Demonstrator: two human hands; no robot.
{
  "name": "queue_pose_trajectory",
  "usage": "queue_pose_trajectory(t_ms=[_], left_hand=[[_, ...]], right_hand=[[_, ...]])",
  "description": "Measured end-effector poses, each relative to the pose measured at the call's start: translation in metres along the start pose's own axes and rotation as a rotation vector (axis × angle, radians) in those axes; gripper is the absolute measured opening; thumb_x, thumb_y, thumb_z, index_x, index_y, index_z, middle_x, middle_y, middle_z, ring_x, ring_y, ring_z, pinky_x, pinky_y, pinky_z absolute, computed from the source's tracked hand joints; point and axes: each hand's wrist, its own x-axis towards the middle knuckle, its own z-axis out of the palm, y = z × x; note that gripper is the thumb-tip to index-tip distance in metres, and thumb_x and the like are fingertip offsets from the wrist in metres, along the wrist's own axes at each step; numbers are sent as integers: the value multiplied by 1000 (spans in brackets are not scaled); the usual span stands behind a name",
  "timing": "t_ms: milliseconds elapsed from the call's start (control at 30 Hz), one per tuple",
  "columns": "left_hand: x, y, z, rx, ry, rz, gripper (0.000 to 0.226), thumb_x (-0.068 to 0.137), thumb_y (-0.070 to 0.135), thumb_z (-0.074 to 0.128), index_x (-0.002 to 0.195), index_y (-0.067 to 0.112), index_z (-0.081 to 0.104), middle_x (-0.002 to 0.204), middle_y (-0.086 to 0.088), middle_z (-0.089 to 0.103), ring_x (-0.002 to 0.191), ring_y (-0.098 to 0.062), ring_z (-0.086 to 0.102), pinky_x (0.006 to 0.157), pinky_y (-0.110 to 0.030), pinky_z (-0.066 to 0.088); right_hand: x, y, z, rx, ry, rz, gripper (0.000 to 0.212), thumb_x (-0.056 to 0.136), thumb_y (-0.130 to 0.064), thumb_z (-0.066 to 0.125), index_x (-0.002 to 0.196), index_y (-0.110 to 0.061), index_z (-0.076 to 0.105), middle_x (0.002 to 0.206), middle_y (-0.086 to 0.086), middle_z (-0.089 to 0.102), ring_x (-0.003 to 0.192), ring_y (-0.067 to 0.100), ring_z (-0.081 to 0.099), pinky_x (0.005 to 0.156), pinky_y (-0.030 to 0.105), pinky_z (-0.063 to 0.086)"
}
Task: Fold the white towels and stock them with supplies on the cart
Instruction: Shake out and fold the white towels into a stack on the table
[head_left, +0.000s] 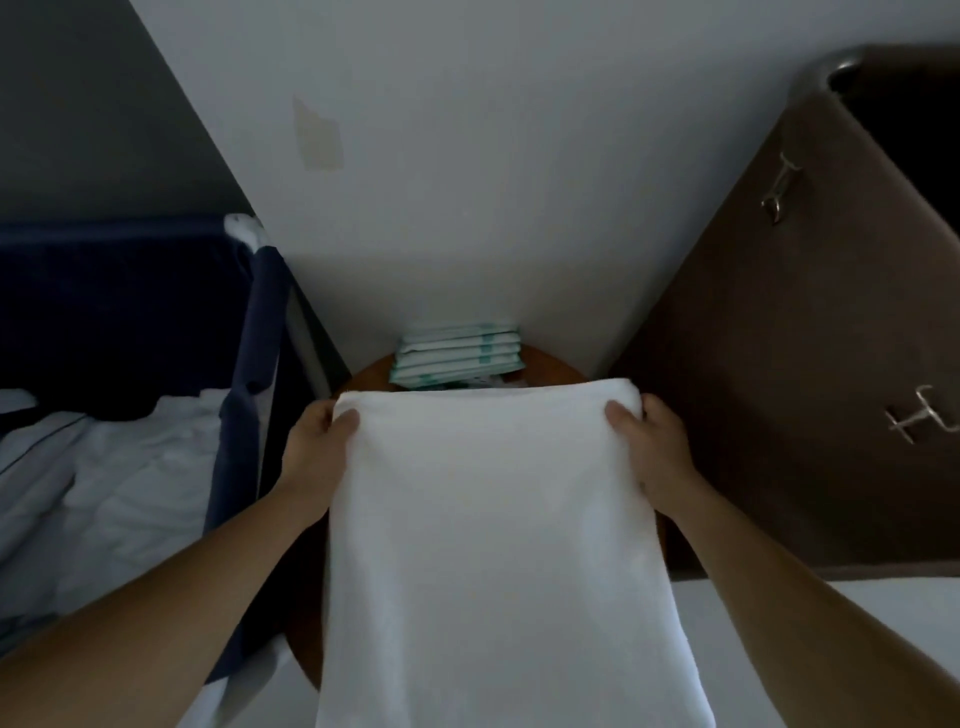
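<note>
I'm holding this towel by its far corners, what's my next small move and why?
Probably fold the far edge back toward you to halve it: left hand and right hand each grip a far corner of the white towel, which runs long toward you.

No text, brand, number or sign can be read anywhere. The stacked white packets (457, 353) at the far side bear teal bands, but any print on them is too blurred to make out.
</note>
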Motion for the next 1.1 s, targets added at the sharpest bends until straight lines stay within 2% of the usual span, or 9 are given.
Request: queue_pose_trajectory(t_ms=[100, 233, 333, 400, 633, 833, 900, 967, 1100], left_hand=[[20, 10, 7, 54, 50, 114, 17, 98, 35, 50, 114, 29, 51, 99, 10, 58, 87, -10, 56, 66, -28, 42], [44, -3, 23, 74, -14, -55, 40, 99, 28, 52, 136, 14, 51, 115, -2, 57, 97, -22, 55, 84, -34, 45], [40, -20, 27, 19, -17, -104, 47, 97, 27, 56, 142, 17, 46, 120, 1, 54, 95, -15, 54, 80, -30, 43], [29, -28, 24, -9, -2, -80, 48, 96, 26, 59, 142, 19, 44, 122, 2, 55, 91, -8, 54, 75, -26, 42], [-41, -62, 9, 85, -81, -146, 62, 96, 34, 61, 149, 13, 37, 140, -6, 52, 108, -16, 49, 91, -31, 41], [-107, -93, -2, 138, -145, -171, 63, 94, 48, 61, 141, 9, 45, 127, -6, 58, 93, -16, 54, 69, -25, 44], [-132, -107, -4, 178, -161, -187, 66, 92, 50, 62, 138, 6, 47, 127, -9, 59, 98, -22, 58, 71, -27, 44], [-153, -117, -6, 219, -175, -228, 75, 90, 55, 63, 139, 2, 44, 134, -13, 56, 111, -30, 58, 82, -29, 43], [-166, -124, -12, 215, -232, -294, 80, 86, 60, 65, 137, -1, 51, 131, -15, 60, 109, -31, 61, 82, -31, 49]], right_hand=[[22, -6, 3, 90, 74, -11, 13, 93, -30, 66, 91, -18, 63, 94, 5, 67, 80, 20, 63, 72, 38, 53], [44, 18, 16, -87, -22, 129, 35, 94, -36, 64, 122, -14, 58, 106, 3, 61, 89, 20, 60, 80, 40, 52], [44, 34, 17, -160, -1, 81, 46, 94, -36, 64, 133, -14, 54, 112, 0, 58, 96, 20, 58, 80, 36, 47], [39, 39, 14, -176, -6, 58, 47, 92, -36, 66, 133, -15, 54, 111, -2, 58, 96, 19, 58, 80, 36, 48], [-20, 49, -4, -262, -42, 164, 50, 90, -45, 64, 126, -10, 58, 111, 5, 64, 99, 27, 63, 93, 47, 52], [-95, 79, -26, -384, -38, 224, 60, 90, -58, 58, 130, -13, 57, 121, 8, 64, 109, 34, 61, 97, 45, 49], [-115, 90, -31, -435, -21, 232, 63, 90, -61, 55, 129, -12, 57, 123, 10, 63, 111, 35, 59, 98, 46, 47], [-131, 98, -37, -477, -8, 252, 66, 90, -64, 52, 129, -11, 58, 122, 11, 63, 109, 35, 59, 96, 46, 47], [-152, 110, -42, -458, -26, 332, 68, 88, -65, 55, 126, -9, 56, 108, 7, 61, 94, 30, 60, 81, 44, 54]])
